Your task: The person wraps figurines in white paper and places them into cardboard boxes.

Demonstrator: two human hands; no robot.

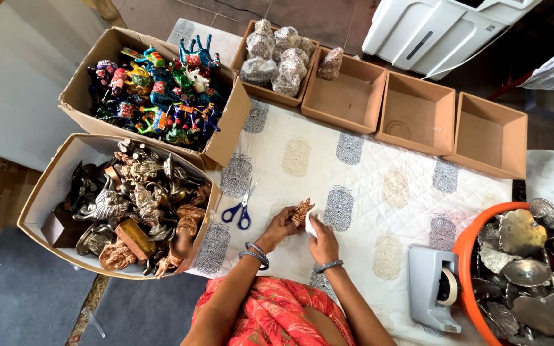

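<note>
My left hand (279,226) grips a small copper-coloured figurine (302,210) just above the white patterned cloth (367,186). My right hand (322,240) is beside it on the right, fingers closed on a small white piece (311,225) that touches the figurine. Both wrists wear bangles. Blue-handled scissors (241,209) lie on the cloth just left of my left hand.
A cardboard box of metal figurines (129,211) sits at left, a box of painted animal figures (161,90) behind it. Along the far edge stand a box of wrapped bundles (276,57) and three empty boxes (418,115). A grey tape dispenser (434,285) and an orange tub of metal pieces (533,269) are at right.
</note>
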